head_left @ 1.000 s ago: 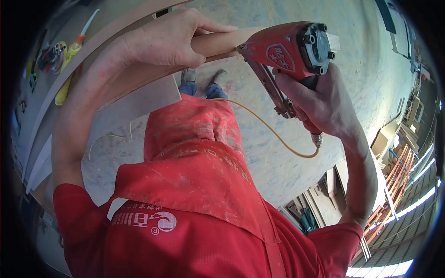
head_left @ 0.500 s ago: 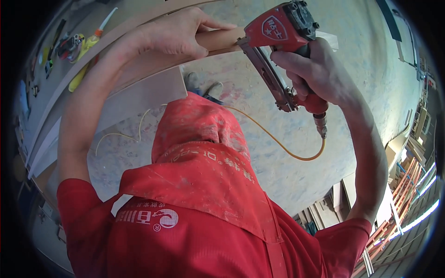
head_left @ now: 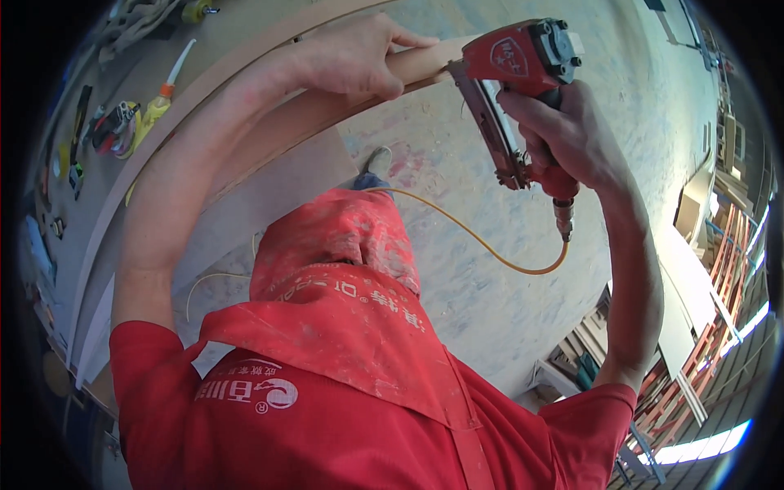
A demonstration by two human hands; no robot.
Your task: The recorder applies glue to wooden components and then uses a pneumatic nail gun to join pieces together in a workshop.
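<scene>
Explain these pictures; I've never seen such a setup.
There is no robot here: these are a person's bare hands, seen by a wide fisheye camera worn on the head and looking down, so straight edges bend. The left hand grips a wooden piece. The right hand holds a red nail gun, its nose close to that piece, with a yellow hose running from its handle. On the grey surface at the left lie a yellow bottle and some small tools.

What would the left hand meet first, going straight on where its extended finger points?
Probably the red nail gun: the left hand has that finger aimed toward the tool's body, though depth is unclear in this single view.
</scene>
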